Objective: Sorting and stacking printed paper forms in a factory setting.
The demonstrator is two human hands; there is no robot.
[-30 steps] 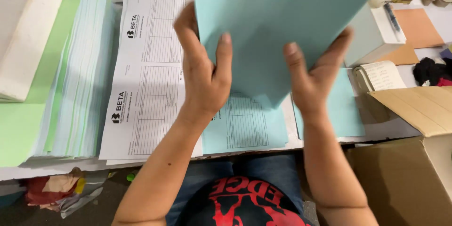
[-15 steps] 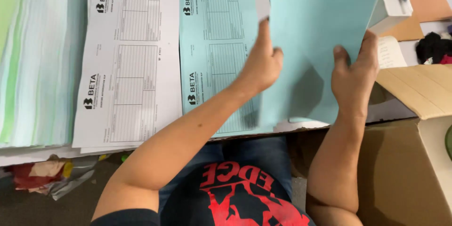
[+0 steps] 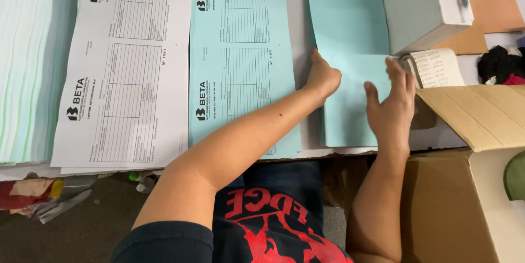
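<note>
With both hands (image 3: 358,90) flat, blue sheet (image 3: 347,49) table-edge-aligned.

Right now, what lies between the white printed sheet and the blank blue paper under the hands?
In the head view, a blue printed form lies between the white printed sheet and the blank blue paper, with a bare strip of table beside it.

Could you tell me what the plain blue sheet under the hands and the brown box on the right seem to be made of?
Plain blue sheet: thin matte paper or light card by its look; it lies flat, without gloss. Brown box: corrugated cardboard, probably; dull brown flaps with thick edges.
</note>
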